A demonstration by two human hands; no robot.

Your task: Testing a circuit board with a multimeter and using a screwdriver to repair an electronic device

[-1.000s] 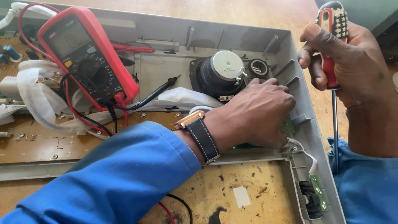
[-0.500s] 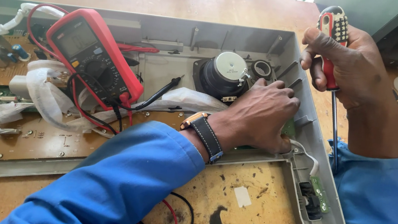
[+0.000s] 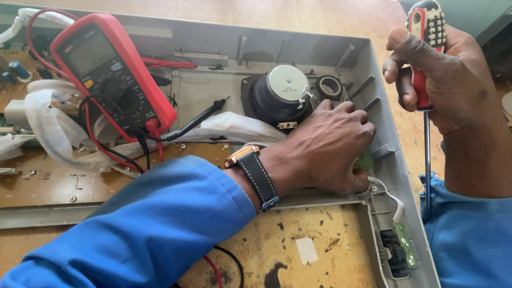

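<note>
The view drifts a little, so the red multimeter (image 3: 111, 74) now sits slightly further right and lower in the picture than a second ago, and more of the white wrapped cables (image 3: 43, 127) show at the left. The right hand (image 3: 450, 73) with the red-handled screwdriver (image 3: 425, 51) sits marginally higher and closer to the top edge. The left hand (image 3: 327, 149) spreads its fingers a touch nearer the black speaker (image 3: 278, 94) inside the grey casing (image 3: 394, 180).
</note>
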